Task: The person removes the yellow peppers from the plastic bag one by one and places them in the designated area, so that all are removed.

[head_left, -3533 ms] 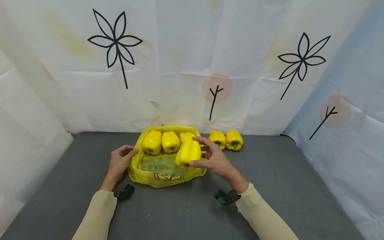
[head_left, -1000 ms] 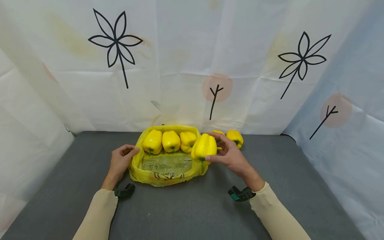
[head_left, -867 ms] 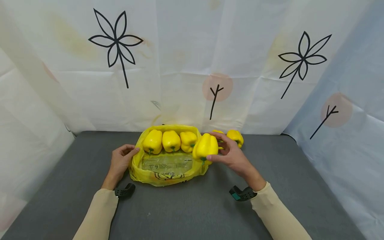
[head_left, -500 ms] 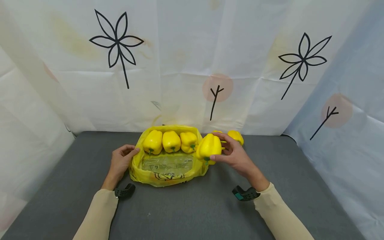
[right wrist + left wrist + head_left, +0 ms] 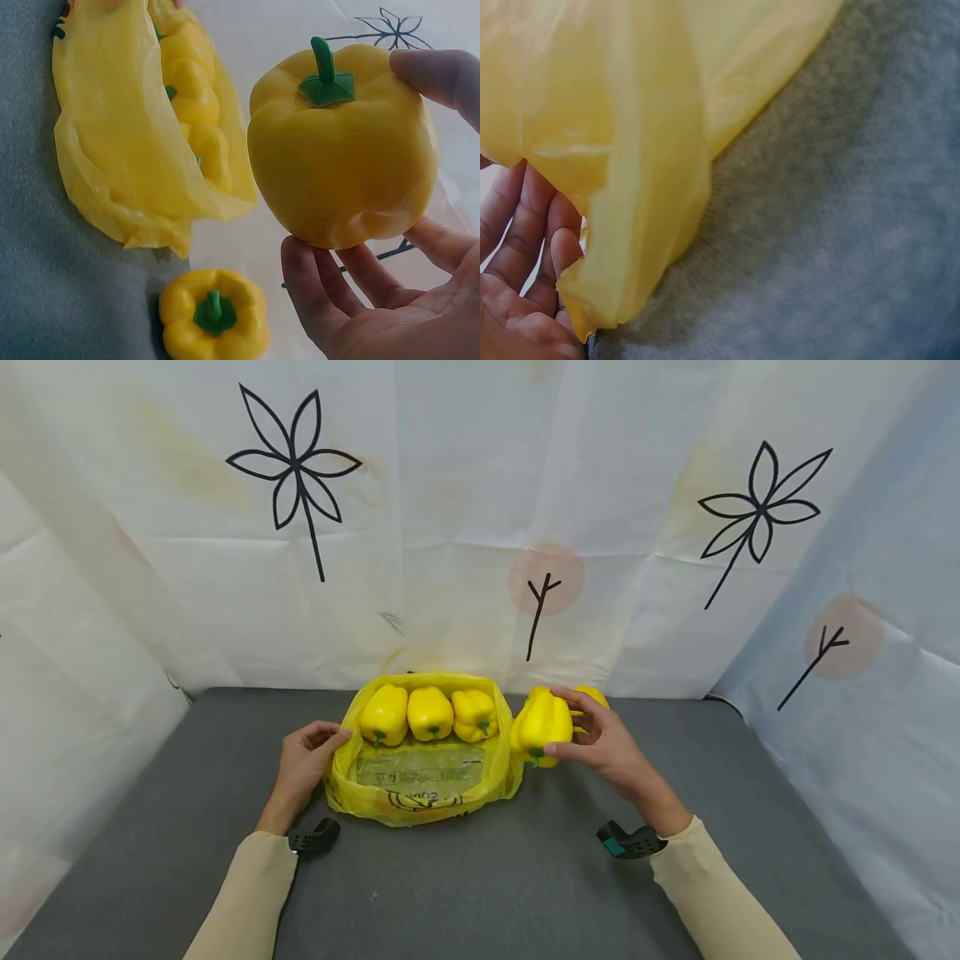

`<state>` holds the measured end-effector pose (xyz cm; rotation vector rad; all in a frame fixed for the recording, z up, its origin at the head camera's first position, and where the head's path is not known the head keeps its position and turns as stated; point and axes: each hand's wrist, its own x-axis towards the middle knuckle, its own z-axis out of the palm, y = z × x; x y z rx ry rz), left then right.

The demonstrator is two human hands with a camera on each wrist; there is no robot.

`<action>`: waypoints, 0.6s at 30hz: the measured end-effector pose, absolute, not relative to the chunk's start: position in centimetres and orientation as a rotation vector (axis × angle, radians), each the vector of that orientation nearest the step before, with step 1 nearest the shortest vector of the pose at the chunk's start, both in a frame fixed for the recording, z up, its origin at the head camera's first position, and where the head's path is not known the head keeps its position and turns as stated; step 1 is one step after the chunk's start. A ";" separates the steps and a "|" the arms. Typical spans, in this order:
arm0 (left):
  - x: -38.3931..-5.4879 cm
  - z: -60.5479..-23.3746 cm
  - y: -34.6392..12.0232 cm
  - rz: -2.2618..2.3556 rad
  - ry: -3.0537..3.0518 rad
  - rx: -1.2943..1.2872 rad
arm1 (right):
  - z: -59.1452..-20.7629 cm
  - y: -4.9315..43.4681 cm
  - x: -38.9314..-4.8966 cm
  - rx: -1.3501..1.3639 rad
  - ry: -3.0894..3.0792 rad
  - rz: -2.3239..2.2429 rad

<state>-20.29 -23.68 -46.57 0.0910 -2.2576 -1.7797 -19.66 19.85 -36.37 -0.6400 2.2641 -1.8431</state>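
Note:
My right hand [image 5: 611, 752] holds a yellow bell pepper [image 5: 545, 722] between thumb and fingertips, just past the right side of a yellow plastic bag [image 5: 420, 806]. The right wrist view shows this pepper [image 5: 341, 150] raised, its green stem upward. My left hand [image 5: 303, 764] pinches the bag's left rim; in the left wrist view its fingers [image 5: 525, 225] meet the thin plastic. Inside the bag, three yellow bell peppers [image 5: 431, 713] stand in a row along the back. Another bell pepper [image 5: 592, 694] is partly hidden behind my right hand.
A loose yellow bell pepper [image 5: 214, 315] sits beside the bag in the right wrist view. The grey tabletop [image 5: 465, 893] ends at a white printed cloth [image 5: 450, 527] behind, with more cloth at both sides. Each wrist wears a black strap [image 5: 315, 837].
My right hand has carried the bell pepper rightward from over the bag to beyond its right rim, uncovering the third pepper inside. The left hand stays at the bag's left rim.

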 end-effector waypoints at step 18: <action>-20.2 -46.5 -23.5 -1.784 -2.255 0.096 | -36.6 21.9 -20.3 -0.557 2.346 -1.817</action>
